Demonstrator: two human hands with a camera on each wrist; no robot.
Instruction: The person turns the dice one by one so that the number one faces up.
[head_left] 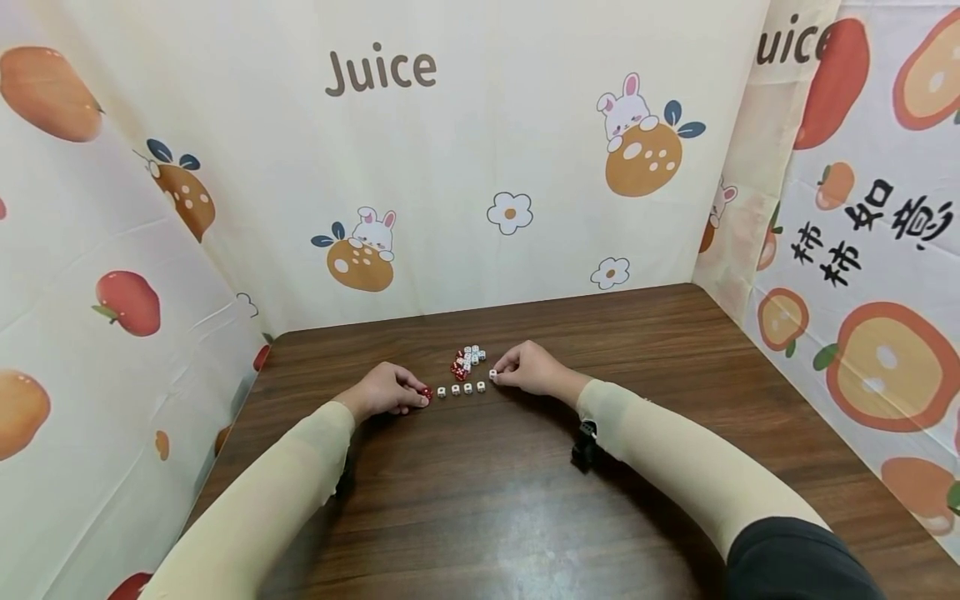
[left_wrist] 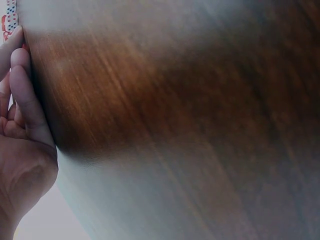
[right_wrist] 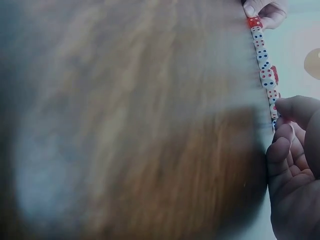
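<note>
My left hand (head_left: 387,389) pinches a red die (head_left: 427,393) at the left end of a short row of white dice (head_left: 468,388) on the table. At the row's other end, my right hand (head_left: 532,369) holds a white die (head_left: 492,375) between thumb and fingers, slightly farther back than the row. Just behind the row lies a close cluster of red and white dice (head_left: 461,364). In the right wrist view the red die (right_wrist: 255,22) shows clearly at the left fingertips. Fingers mostly hide the held dice in the left wrist view, where only a sliver of red appears.
The brown wooden table (head_left: 480,483) extends around both hands. Printed cloth walls (head_left: 465,150) stand along its back and both sides. A small black device (head_left: 583,446) hangs under the right wrist.
</note>
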